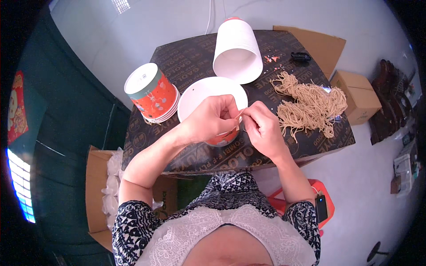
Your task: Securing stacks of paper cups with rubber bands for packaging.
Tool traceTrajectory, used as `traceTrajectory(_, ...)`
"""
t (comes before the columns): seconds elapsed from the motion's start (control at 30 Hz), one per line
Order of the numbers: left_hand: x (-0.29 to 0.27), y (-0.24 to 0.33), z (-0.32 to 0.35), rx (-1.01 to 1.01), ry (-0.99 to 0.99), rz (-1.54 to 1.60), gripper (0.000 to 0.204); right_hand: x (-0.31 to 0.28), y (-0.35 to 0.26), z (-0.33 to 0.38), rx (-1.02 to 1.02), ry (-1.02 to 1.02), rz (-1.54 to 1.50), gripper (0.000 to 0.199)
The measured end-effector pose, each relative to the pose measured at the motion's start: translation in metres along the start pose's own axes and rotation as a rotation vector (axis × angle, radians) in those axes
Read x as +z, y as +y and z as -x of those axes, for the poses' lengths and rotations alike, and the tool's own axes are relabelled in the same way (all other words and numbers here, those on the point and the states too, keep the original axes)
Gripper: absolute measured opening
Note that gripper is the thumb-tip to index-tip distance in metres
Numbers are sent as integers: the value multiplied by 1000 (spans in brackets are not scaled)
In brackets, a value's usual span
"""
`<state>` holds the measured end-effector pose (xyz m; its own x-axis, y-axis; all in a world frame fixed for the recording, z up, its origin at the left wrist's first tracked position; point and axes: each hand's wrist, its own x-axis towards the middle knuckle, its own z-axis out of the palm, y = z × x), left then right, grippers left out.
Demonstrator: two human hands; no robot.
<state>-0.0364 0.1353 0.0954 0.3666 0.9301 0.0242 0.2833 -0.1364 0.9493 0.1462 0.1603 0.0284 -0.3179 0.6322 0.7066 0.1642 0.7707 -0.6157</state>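
Left hand (212,119): grip pinched on a thin string (240,113), held over the upturned paper cup (213,96).
Right hand (262,128): fingers pinched together on the same string, just beside the left hand.
Cup: set on the dark surface (195,53), white base uppermost.
Right: cord pile (310,106) lying loose.
Left: orange cup stack (151,92).
Far: white cup stack (237,51) lying on its side.

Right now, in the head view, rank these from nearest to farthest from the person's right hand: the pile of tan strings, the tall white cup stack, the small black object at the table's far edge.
From the right hand:
1. Pile of tan strings, just right of it.
2. Tall white cup stack, lying on its side, beyond and slightly left.
3. Small black object, far right edge.
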Motion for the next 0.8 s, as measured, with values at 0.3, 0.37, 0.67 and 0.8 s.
traceTrajectory(0.3, 16, -2, 9, 188, 183, -402, 13, 0, -2, -2, -12, 23, 10, 6)
traceTrajectory(0.37, 17, -7, 8, 277, 217, -454, 13, 1, -3, -3, -9, 14, 6, 5)
traceTrajectory(0.67, 16, -14, 10, 335, 369, -683, 11, -1, -4, -2, 19, -16, -31, 13)
traceTrajectory(0.8, 17, -12, 9, 230, 341, -603, 10, -1, -5, -3, 128, -68, -157, 20)
